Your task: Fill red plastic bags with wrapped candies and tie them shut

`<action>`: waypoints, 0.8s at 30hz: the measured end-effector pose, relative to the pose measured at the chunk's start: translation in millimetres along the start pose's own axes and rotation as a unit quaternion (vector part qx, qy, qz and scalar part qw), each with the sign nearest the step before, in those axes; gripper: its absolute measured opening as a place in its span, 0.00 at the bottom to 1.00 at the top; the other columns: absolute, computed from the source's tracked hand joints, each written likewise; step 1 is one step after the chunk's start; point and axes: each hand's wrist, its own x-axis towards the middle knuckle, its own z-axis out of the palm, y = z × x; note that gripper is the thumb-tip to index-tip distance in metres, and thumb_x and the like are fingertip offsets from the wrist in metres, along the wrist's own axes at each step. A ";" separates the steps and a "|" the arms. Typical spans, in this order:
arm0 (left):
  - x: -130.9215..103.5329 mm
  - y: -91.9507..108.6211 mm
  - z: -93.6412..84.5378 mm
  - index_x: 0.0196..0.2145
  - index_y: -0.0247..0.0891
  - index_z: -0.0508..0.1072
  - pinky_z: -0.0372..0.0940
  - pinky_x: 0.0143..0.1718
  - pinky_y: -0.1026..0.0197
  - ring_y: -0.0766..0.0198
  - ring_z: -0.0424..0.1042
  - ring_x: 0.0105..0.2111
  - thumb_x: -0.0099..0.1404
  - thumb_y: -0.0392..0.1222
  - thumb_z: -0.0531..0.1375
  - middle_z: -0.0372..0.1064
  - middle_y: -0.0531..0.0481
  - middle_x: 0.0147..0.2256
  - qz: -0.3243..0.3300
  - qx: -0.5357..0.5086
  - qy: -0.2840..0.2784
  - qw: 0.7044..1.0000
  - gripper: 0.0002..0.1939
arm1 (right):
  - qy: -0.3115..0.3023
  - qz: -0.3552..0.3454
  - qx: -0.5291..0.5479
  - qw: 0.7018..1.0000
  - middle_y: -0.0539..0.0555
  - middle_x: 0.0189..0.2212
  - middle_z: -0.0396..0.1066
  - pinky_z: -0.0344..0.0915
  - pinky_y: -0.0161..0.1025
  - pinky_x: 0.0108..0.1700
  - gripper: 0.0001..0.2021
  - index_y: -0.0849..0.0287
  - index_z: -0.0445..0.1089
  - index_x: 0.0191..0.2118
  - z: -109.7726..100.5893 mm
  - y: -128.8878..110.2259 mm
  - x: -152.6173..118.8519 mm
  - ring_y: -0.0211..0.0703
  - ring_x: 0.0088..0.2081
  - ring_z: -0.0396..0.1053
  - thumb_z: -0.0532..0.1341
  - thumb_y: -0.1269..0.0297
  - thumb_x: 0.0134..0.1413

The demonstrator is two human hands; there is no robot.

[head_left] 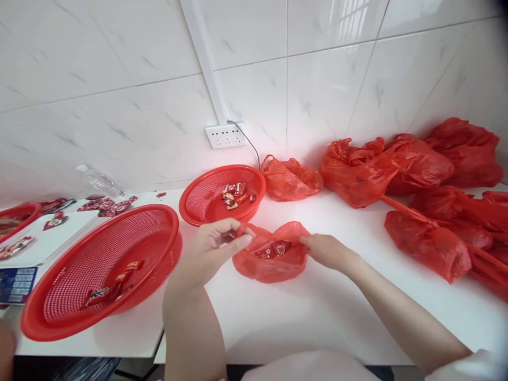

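Observation:
A thin red plastic bag [273, 270] rests on the white table in front of me, its mouth spread apart. Inside it lie red-wrapped candies [273, 250]. My left hand [210, 248] pinches the bag's left edge between thumb and fingers. On the opposite side, my right hand [323, 250] grips the right edge of the same bag, its fingertips partly hidden by the plastic. Just behind the bag stands a round red basket [198, 198] with a few wrapped candies [235, 194] in it. A larger red basket [159, 227] to the left also holds some wrapped packets [107, 293].
Several filled red bags [357, 169] crowd the right side and back of the white table [278, 317]. A wall socket [225, 136] has a cable running down. At left are a scale [18, 283], a clear bottle [101, 180] and part of another person's arm [6, 346].

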 end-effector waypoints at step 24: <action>36.8 -19.6 67.7 0.34 0.40 0.72 0.62 0.29 0.66 0.67 0.66 0.29 0.63 0.56 0.58 0.66 0.53 0.29 -0.062 -0.119 -0.015 0.991 0.16 | 0.230 -0.230 0.271 0.906 0.52 0.49 0.70 0.67 0.45 0.51 0.22 0.50 0.65 0.55 -52.2 -59.7 2.1 0.43 0.49 0.68 0.52 0.77 0.58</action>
